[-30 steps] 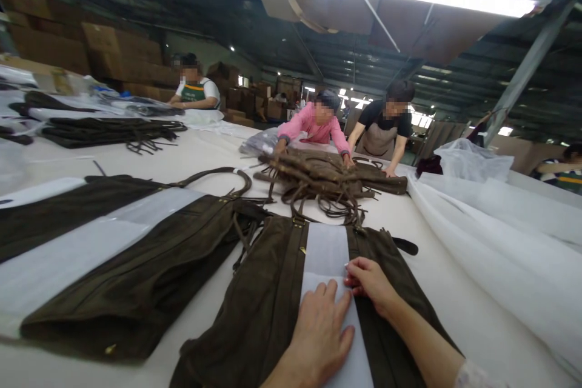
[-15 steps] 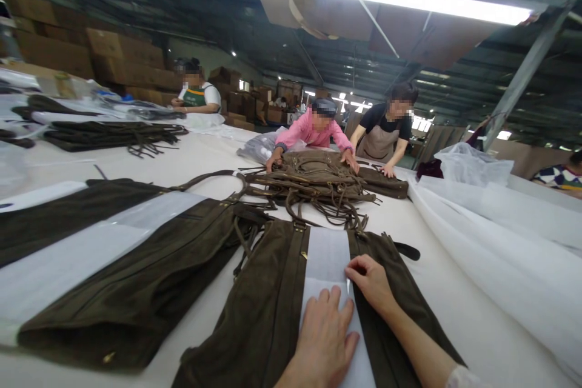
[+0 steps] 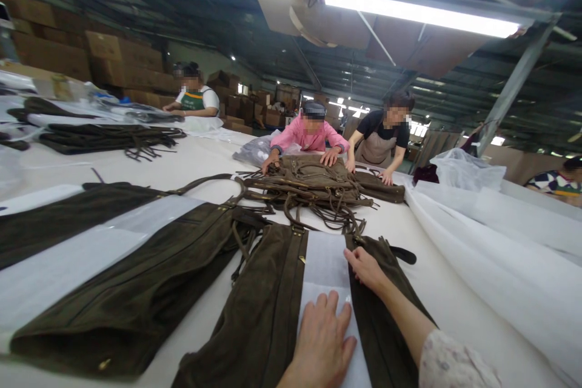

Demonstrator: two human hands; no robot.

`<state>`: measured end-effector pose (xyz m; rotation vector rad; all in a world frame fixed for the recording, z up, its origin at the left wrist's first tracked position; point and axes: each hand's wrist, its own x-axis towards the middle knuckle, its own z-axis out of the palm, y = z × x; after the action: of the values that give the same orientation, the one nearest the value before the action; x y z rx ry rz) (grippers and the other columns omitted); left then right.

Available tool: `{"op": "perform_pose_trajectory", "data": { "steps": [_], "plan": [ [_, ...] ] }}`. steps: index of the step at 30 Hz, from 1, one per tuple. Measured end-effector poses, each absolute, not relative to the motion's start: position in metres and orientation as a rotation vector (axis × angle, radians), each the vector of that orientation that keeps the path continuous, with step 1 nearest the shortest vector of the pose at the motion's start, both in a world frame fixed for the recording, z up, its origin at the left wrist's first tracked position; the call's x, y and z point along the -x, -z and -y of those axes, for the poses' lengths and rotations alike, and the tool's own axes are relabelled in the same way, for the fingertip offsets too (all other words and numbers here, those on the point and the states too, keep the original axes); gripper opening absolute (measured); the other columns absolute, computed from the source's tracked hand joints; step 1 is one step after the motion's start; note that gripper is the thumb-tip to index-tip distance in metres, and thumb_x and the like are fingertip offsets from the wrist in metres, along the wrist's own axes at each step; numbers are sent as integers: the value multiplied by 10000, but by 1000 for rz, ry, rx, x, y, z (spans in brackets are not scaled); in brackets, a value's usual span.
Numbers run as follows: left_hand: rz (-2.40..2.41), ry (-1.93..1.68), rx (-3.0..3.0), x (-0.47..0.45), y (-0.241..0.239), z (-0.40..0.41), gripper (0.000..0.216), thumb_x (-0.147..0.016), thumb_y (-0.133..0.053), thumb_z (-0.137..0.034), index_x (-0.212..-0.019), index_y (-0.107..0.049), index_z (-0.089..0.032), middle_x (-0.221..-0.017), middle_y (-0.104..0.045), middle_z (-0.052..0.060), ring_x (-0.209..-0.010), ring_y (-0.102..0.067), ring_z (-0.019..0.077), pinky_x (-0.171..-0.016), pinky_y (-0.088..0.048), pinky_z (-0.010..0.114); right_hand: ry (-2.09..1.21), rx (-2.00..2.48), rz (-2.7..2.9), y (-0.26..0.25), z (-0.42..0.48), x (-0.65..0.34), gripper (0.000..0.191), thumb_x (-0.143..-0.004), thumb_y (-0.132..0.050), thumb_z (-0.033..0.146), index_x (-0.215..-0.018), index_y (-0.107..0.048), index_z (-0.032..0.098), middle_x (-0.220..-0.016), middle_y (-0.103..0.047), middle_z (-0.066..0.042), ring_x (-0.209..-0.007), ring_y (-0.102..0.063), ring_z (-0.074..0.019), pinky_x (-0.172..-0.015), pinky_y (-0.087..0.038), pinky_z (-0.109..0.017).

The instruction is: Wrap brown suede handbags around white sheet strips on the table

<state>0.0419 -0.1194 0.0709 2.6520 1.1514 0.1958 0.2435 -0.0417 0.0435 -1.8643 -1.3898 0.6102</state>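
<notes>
A dark olive-brown handbag (image 3: 254, 303) lies flat before me, with a white translucent sheet (image 3: 325, 260) wrapped around its middle. My left hand (image 3: 321, 339) rests flat on the sheet, fingers spread and pointing away from me. At the sheet's right edge, my right hand (image 3: 366, 268) has its fingers curled together and appears to pinch the edge; the thumb is mostly hidden. A small shiny patch shows on the sheet just above my left fingers. The bag's handles (image 3: 297, 212) stretch away toward a pile of bags.
Another wrapped bag (image 3: 150, 291) lies on the left. Beyond my bag, a person in pink (image 3: 309, 133) and a person in an apron (image 3: 382, 139) touch piled brown bags (image 3: 313, 179). White sheeting (image 3: 482, 254) covers the right side. Another person (image 3: 195, 97) works at far left.
My right hand has moved slightly up along the sheet's edge, away from the small white sliver seen under its fingers before. My left hand stays flat on the sheet.
</notes>
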Motion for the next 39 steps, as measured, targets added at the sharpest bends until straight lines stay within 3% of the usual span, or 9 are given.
{"op": "perform_pose_trajectory", "data": {
  "steps": [1,3,5,20,24,27,32,35,39],
  "plan": [
    [-1148,-192,-2652,-42,-71,120,504,-885,-437,-434,-1352,-476,-250,-1389,-444,137,-1236,-414,354,-1006,-346,555,-687,1820,1443,-44,46,-247,329,-805,-601,526,-892,-522,219,-623,-547,39,-598,-552,-149,-579,-397,-262],
    [-1138,-186,-2652,-43,-72,120,501,-885,-438,-428,-1347,-483,-241,-1380,-454,140,-1235,-416,352,-1008,-345,556,-793,1731,1544,-45,57,-252,616,-623,-796,453,-1099,-484,218,-725,-579,51,-630,-557,-136,-585,-423,-247],
    [-1138,-182,-2650,-43,-74,121,497,-895,-420,-420,-1352,-480,-234,-1389,-447,142,-1247,-407,351,-1021,-331,559,-805,1683,1607,-44,65,-254,825,-479,-881,334,-1173,-448,230,-801,-574,56,-676,-549,-129,-613,-427,-238],
    [-1194,-209,-2708,-41,-72,122,483,-887,-435,-394,-1352,-481,-272,-1398,-444,136,-1265,-411,338,-1030,-338,530,-501,1835,1420,-63,54,-224,148,-782,-620,329,-774,-516,224,-664,-551,5,-653,-527,-162,-590,-363,-265],
    [-1215,-223,-2752,-40,-74,118,474,-888,-428,-369,-1348,-491,-278,-1393,-452,143,-1263,-423,331,-1025,-344,515,-631,1740,1550,-107,100,-235,169,-790,-599,377,-868,-606,227,-695,-599,19,-624,-533,-136,-559,-387,-238],
    [-1202,-225,-2806,-43,-78,113,460,-878,-432,-336,-1324,-518,-262,-1343,-496,142,-1217,-463,327,-981,-380,497,-584,1745,1603,-148,169,-289,202,-804,-585,383,-937,-645,242,-791,-642,15,-724,-555,-152,-660,-415,-262],
    [-1248,-310,-2844,-50,-76,101,496,-868,-429,-332,-1330,-478,-157,-1299,-515,149,-1169,-496,288,-963,-403,414,-323,2162,1323,-187,326,-416,261,-794,-568,440,-924,-665,235,-900,-677,-36,-859,-576,-215,-773,-409,-310],
    [-1276,-359,-2864,-51,-75,96,493,-870,-415,-385,-1254,-514,-93,-1284,-504,184,-1163,-501,291,-981,-392,390,-303,2375,989,-179,408,-456,257,-746,-588,460,-675,-609,214,-695,-636,-47,-690,-553,-194,-628,-390,-300],
    [-1175,-332,-2908,-46,-79,92,441,-876,-373,-417,-1072,-607,-98,-1183,-552,178,-1093,-535,290,-978,-395,393,-420,2436,706,-154,460,-457,296,-784,-517,466,-648,-566,207,-702,-664,-78,-593,-578,-173,-497,-358,-265]
  ]
}}
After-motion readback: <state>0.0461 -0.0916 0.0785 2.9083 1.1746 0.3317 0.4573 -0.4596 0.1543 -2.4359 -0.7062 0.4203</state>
